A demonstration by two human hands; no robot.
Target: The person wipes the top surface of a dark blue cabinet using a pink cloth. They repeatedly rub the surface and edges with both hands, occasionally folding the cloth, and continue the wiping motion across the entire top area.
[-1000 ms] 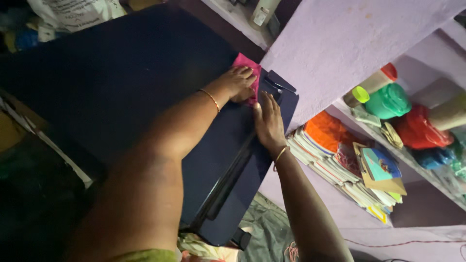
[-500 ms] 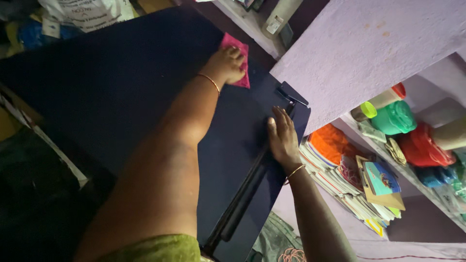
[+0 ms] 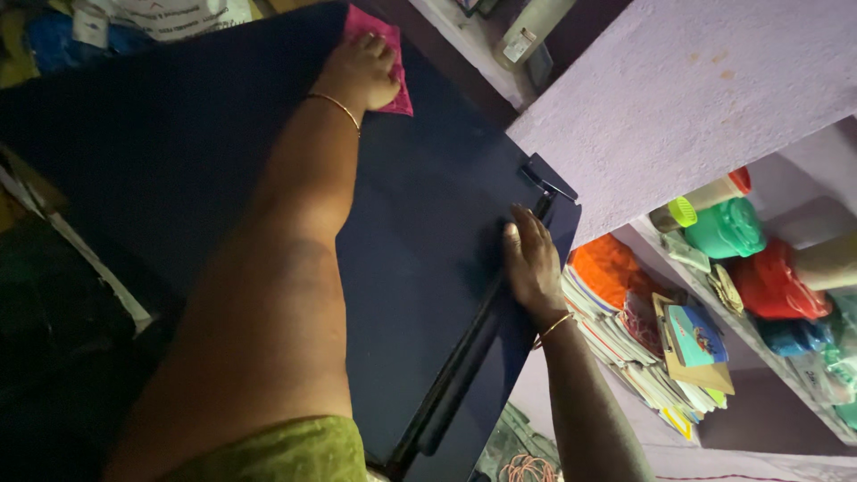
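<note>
— Nearest?
— Right hand (image 3: 532,259) lies flat, fingers spread, gripping nothing, at the dark blue door's (image 3: 178,152) edge beside its bar handle (image 3: 464,357).
— Farther?
— Left hand (image 3: 361,71) presses a pink cloth (image 3: 393,89) near the far edge; bare panel lies between the 2 hands.

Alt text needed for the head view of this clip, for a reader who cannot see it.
A person's left hand presses a pink cloth on a dark blue metal door, while the right hand lies flat beside the door's long handle bar. To the right, a lilac wall shelf holds stacked books and plastic containers.
</note>
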